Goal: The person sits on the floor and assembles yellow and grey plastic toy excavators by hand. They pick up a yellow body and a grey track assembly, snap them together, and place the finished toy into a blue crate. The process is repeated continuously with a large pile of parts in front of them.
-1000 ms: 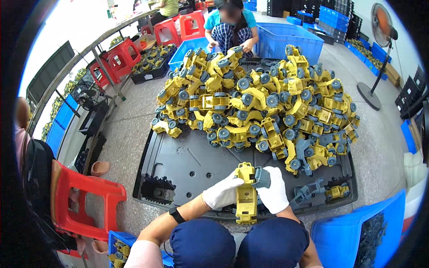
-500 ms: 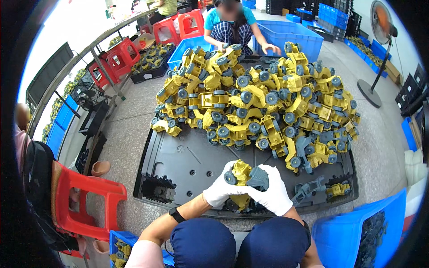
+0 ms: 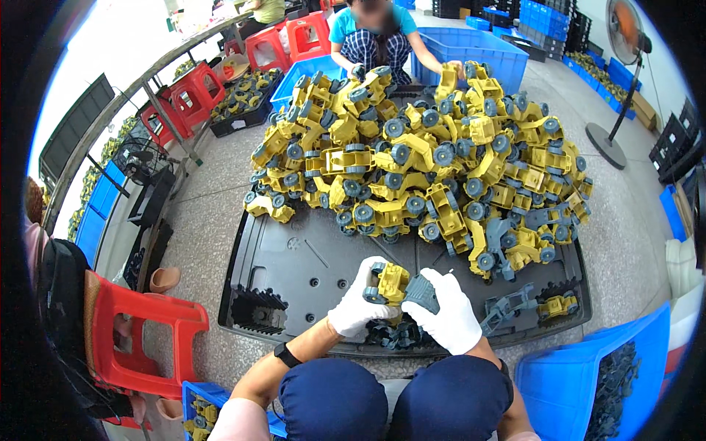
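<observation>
My left hand [image 3: 356,303], in a white glove, is closed around a yellow toy truck [image 3: 391,282] with dark grey wheels. Against the truck's right side sits a dark grey ribbed toy part [image 3: 421,293], gripped by my gloved right hand [image 3: 450,316]. Whether the part is joined to the truck I cannot tell. Below my hands, dark grey pieces [image 3: 397,335] lie near the front edge of the black tray [image 3: 276,250]. A large pile of yellow toy trucks [image 3: 412,162] covers the tray's far part.
Right of my hands lie a grey toy arm piece [image 3: 507,309] and a small yellow truck [image 3: 557,306]. A blue bin [image 3: 544,375] of dark parts stands at my right. A red stool [image 3: 147,309] is at left. Opposite, a co-worker [image 3: 379,37] holds a yellow truck.
The truck in my left hand has turned and moved slightly left, with its wheels now facing left. Across the pile, the co-worker's hand has lifted a yellow truck.
</observation>
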Demonstrator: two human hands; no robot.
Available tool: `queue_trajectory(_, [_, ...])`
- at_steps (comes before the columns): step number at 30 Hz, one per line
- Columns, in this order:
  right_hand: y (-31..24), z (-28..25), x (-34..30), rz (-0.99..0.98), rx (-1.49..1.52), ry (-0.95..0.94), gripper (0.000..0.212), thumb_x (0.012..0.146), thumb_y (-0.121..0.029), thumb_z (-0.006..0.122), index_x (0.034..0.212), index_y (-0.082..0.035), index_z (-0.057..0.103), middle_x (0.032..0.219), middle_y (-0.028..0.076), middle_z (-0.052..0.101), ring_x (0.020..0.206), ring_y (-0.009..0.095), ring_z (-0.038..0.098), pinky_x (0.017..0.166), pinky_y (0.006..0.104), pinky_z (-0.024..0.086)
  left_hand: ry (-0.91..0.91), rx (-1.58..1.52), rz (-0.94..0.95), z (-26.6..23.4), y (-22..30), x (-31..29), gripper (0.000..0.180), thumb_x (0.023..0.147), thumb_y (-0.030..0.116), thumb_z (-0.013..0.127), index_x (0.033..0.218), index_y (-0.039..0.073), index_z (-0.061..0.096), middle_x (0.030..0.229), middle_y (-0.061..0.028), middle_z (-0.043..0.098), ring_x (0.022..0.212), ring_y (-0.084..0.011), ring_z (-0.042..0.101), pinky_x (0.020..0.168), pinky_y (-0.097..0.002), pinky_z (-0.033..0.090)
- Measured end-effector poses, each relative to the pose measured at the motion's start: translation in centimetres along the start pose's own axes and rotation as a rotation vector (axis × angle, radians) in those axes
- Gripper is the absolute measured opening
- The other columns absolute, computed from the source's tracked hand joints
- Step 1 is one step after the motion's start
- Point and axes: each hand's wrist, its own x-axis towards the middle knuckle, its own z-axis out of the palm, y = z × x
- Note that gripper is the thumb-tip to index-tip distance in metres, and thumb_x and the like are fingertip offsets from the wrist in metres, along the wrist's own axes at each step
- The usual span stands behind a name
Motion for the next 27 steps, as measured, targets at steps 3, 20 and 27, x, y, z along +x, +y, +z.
queue_trajectory(3, [0.0,-0.2,-0.2,-0.046,-0.028,0.035,0.064,0.079,-0.034,0.078,0.127,-0.002,0.051,0.094,0.018,0.056,0.076,0.033,0.061,0.070,0.0417,0.051,-0.019,0.045,0.029,-0.3,-0.2,0.1,0.084,0.067,0.005,0.078,0.134,0.015,0.030,0.120,-0.0040,0.047,0.113,-0.0156,0.050,0.094,-0.0326,0.045])
queue_trajectory(20, [0.9,0.7,-0.6,-0.204,-0.021,0.030,0.069,0.079,-0.035,0.078,0.128,0.003,0.050,0.090,0.019,0.056,0.076,0.034,0.062,0.066,0.0395,0.052,-0.009,0.172,0.126,0.3,-1.1,-0.1,0.086,0.063,-0.005,0.076,0.131,0.013,0.026,0.112,-0.0038,0.046,0.105,-0.0139,0.048,0.093,-0.0305,0.043])
queue_trajectory(27, [0.4,0.7,-0.8,-0.164,0.093,-0.070,0.071,0.081,-0.031,0.077,0.132,0.006,0.045,0.103,0.022,0.058,0.091,0.035,0.062,0.081,0.0390,0.051,-0.058,0.212,0.078,0.0,-0.8,-0.5,0.089,0.065,-0.003,0.076,0.133,0.013,0.021,0.112,-0.0038,0.047,0.105,-0.0140,0.049,0.095,-0.0313,0.042])
